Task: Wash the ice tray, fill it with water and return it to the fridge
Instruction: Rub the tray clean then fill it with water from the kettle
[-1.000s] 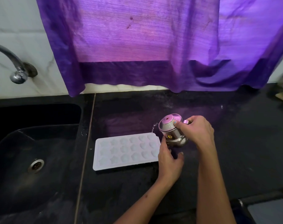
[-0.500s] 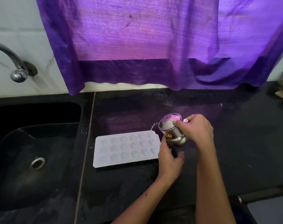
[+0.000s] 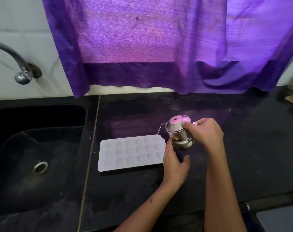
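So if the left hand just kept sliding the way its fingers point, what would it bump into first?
Most likely the steel jug held tilted by the right hand. The left hand rests by the ice tray with fingers aimed up at the jug's base. They look nearly touching, though depth is unclear.

Both forearms bare, no sleeves or jewellery.

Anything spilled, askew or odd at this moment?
Nothing serious. The counter shows wet patches behind the tray. The right hand tilts a kettle, its thin stream landing at the tray's far right corner.
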{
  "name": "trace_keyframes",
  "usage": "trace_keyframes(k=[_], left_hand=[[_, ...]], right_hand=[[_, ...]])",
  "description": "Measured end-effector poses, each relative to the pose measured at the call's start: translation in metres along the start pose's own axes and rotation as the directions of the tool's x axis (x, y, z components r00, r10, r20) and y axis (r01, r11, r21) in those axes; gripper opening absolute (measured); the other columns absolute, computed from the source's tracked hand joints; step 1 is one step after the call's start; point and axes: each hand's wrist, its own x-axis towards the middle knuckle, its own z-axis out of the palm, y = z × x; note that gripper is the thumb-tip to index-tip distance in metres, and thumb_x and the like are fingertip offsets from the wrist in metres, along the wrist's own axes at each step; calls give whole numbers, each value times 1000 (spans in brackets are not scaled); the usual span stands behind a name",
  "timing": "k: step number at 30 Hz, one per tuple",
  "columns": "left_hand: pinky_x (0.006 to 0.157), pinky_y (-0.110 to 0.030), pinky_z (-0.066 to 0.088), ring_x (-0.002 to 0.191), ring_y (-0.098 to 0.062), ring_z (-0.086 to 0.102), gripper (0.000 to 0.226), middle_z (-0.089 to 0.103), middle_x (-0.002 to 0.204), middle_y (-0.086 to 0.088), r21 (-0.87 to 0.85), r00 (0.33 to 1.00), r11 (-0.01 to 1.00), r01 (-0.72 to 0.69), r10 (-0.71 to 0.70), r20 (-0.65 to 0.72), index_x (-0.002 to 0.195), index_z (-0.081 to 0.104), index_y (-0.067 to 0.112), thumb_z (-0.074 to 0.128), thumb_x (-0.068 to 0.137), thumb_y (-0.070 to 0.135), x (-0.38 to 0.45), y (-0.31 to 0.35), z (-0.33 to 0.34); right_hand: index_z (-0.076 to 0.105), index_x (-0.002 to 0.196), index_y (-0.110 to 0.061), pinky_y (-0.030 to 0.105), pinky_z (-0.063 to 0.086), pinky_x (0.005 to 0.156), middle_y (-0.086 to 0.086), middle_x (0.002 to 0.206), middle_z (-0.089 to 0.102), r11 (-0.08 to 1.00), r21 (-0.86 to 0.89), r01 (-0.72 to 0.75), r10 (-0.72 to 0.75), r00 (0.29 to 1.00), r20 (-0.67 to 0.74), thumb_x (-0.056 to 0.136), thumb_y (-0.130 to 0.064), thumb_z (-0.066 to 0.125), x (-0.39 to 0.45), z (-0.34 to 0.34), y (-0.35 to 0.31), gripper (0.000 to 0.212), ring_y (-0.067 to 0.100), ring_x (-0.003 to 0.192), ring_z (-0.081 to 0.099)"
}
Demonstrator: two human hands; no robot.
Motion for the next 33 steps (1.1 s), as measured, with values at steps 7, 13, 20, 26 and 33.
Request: trace_keyframes(k=[7,13,20,26,33], left_hand=[[97,-28,46,111,-7,56,77,57,127,3,33,999,999,-11,12,-42,142,34,22,60,70,18,1,4,-5],[88,-11,43,102,0,56,73,56,116,13,6,999,1000,-8,8,-54,137,35,27,62,72,7,1,4,-11],[85,-2,37,96,17,50,72,48,109,30,-12,998,1000,1,-2,-65,131,33,36,63,74,3,1,2,-15],[88,-5,37,100,17,49,75,48,110,31,-4,998,1000,9,-9,-59,125,29,45,63,74,3,0,3,-15],[79,3,34,91,27,46,71,45,104,32,-4,998,1000,-7,7,-62,125,32,37,63,75,-3,-1,4,-16]], right_hand=[[65,70,-14,30,41,68,4,77,68,998,65,28,-28,1000,-13,76,-42,64,-4,0,-11,29,28,83,62],[67,73,-12,29,37,60,1,70,65,997,18,69,-69,998,-2,77,-39,63,-10,7,-21,28,26,76,60],[67,72,-12,29,38,61,4,70,65,995,-40,94,-94,996,10,76,-39,62,-12,12,-27,28,28,75,60],[69,76,-10,29,40,61,4,72,65,995,-50,87,-87,996,2,77,-38,63,-14,13,-29,28,25,73,59],[69,75,-10,29,40,61,3,70,64,997,-33,72,-72,997,3,77,-40,64,-13,14,-27,30,24,73,59]])
